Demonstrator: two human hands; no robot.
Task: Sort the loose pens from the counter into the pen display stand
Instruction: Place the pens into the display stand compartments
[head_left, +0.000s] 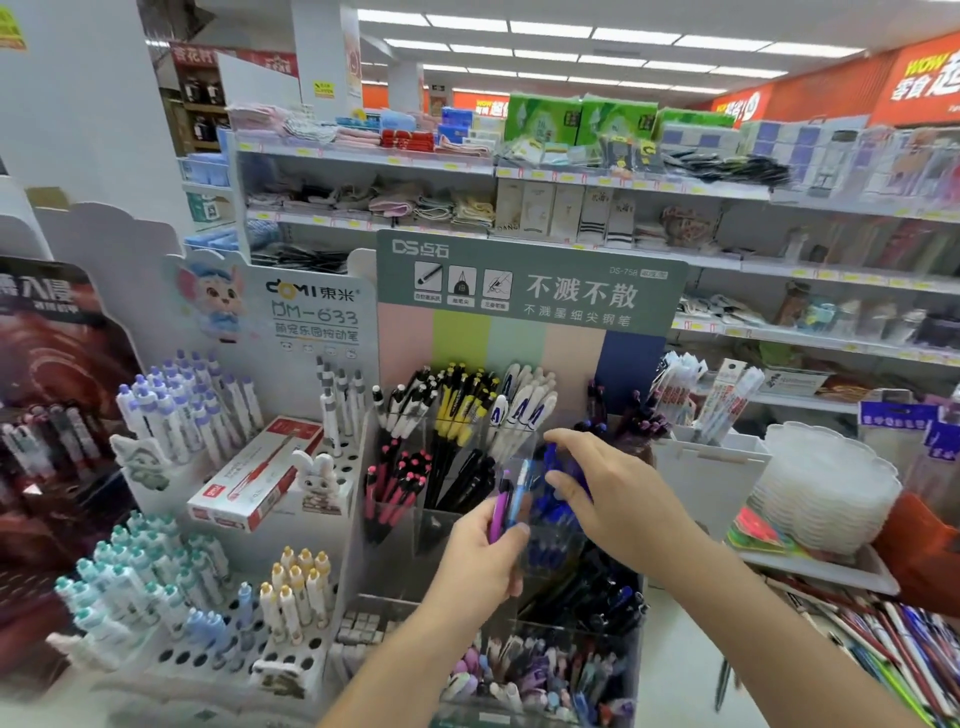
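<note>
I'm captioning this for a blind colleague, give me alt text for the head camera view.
A person's left hand holds a purple pen and a blue pen while the right hand grips blue pens over a clear pen display stand in a shop.

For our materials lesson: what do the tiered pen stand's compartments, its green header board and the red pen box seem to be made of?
Pen stand compartments: probably clear acrylic or similar plastic, glossy; the pens show through the walls.
Header board: looks like printed card, matte, flat and thin-edged.
Red pen box: seemingly printed cardboard with a slight sheen and folded edges.
</note>
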